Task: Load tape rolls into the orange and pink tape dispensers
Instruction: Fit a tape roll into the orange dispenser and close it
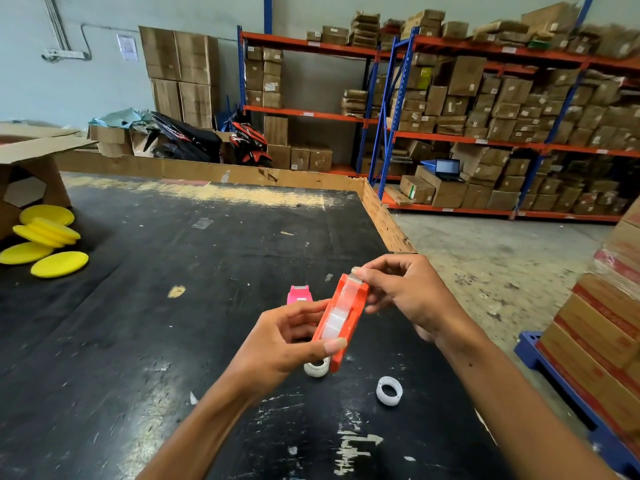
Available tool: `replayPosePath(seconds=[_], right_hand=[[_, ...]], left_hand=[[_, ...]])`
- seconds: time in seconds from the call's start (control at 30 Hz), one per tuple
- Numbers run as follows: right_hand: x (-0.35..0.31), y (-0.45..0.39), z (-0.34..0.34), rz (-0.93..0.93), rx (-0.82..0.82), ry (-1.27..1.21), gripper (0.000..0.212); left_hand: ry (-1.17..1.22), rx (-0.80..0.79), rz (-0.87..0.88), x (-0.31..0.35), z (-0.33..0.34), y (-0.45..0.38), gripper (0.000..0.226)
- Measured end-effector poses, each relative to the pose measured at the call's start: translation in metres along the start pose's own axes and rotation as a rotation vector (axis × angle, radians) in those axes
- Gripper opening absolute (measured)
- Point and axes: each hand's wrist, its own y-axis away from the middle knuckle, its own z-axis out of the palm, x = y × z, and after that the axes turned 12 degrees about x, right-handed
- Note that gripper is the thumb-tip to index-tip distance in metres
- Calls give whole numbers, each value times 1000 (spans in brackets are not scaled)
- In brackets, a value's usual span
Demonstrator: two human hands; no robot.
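I hold the orange tape dispenser (349, 317) above the black table (173, 306), tilted with its cutter end away from me. A clear tape roll sits inside it. My left hand (287, 344) grips its body from the left, thumb on the near end. My right hand (405, 292) pinches the tape end at the cutter. The pink dispenser (299, 294) lies on the table just behind my left hand, partly hidden. One white tape roll (317, 368) lies under the orange dispenser, another (389, 390) to its right.
Several yellow foam pads (45, 240) lie at the table's left by an open cardboard box (31, 161). The table's right edge (388, 223) drops to the concrete floor. Stacked cartons on a blue pallet (599, 341) stand at the right. Shelving with boxes fills the background.
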Motion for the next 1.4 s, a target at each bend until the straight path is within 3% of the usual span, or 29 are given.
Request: replayPosePath(seconds=[0.17, 0.37, 0.57, 0.77, 0.9, 1.03, 1.2, 1.4], right_hand=[[2, -4, 0, 175, -67, -132, 6], [14, -3, -2, 104, -99, -94, 30], [21, 2, 2, 65, -47, -148, 24], [38, 10, 2, 58, 118, -127, 16], [56, 15, 3, 61, 53, -97, 23], [70, 1, 0, 119, 108, -197, 26], [97, -32, 5, 132, 159, -51, 22], [123, -68, 17, 218, 138, -3, 27]], left_hand=[[7, 23, -16, -6, 1, -1, 47], [2, 55, -37, -9, 1, -5, 56], [28, 99, -45, -14, 6, -9, 60], [51, 199, -105, -21, 20, -26, 56], [-50, 223, -106, -27, 38, -38, 53], [-93, 133, -79, -33, 53, -48, 40], [-296, -4, -56, -48, 60, -73, 34], [-526, 70, -124, -76, 65, -110, 34]])
